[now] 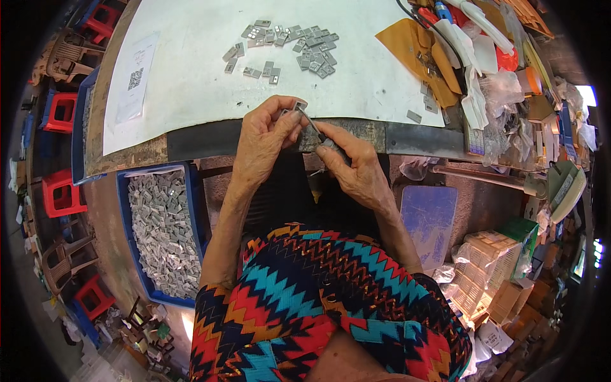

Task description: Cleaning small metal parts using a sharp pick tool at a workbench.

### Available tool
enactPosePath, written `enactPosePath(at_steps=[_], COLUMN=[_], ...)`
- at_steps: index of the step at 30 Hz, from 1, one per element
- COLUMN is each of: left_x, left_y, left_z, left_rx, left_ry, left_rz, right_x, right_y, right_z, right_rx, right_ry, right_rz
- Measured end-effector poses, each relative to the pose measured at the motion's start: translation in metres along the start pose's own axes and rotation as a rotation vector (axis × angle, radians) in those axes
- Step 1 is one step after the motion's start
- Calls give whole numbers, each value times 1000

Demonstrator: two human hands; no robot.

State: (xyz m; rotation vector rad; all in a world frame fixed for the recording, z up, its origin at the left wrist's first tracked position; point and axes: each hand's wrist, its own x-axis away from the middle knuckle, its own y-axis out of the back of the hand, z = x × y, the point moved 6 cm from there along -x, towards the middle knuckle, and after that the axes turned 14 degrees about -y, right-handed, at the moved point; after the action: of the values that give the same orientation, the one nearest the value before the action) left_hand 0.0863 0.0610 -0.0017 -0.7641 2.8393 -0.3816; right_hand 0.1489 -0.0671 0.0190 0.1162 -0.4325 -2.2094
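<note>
Just above the table's near edge, my left hand [264, 130] pinches a small grey metal piece [300, 106] between thumb and fingers. My right hand [356, 165] is wrapped round a hand tool [309, 121] with a dark handle and a thin metal shaft. The shaft points up and left, its tip at the piece; whether it touches cannot be made out. Farther off on the white table covering [203, 70], a loose group of similar grey rectangular pieces [317, 51] lies spread, some overlapping.
A blue crate [197, 210] full of grey pieces stands below the table at left. A brown envelope [414, 54], plastic bags and tools crowd the table's right. Red stools [62, 193] are far left; a blue-topped board [428, 216] and a pale basket [487, 267] are lower right.
</note>
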Motion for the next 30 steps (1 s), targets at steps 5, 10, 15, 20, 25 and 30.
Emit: enactPosePath(at_steps=[5, 10, 15, 20, 25, 30], left_x=[0, 1, 1, 4, 7, 8], left_y=[-1, -3, -7, -14, -18, -17], left_z=[-1, -8, -18, -28, -30, -32], left_rx=[-123, -386, -634, -919, -1027, -1081], left_ry=[-27, -90, -186, -553, -638, -675], left_rz=[6, 16, 35, 75, 121, 157], right_x=[0, 0, 2, 8, 14, 16], right_y=[0, 0, 0, -4, -14, -18], right_z=[-2, -4, 0, 10, 19, 22], right_rx=[-11, -14, 24, 307, 595, 644], right_ry=[1, -28, 50, 81, 190, 246], right_rz=[-2, 6, -28, -88, -224, -266])
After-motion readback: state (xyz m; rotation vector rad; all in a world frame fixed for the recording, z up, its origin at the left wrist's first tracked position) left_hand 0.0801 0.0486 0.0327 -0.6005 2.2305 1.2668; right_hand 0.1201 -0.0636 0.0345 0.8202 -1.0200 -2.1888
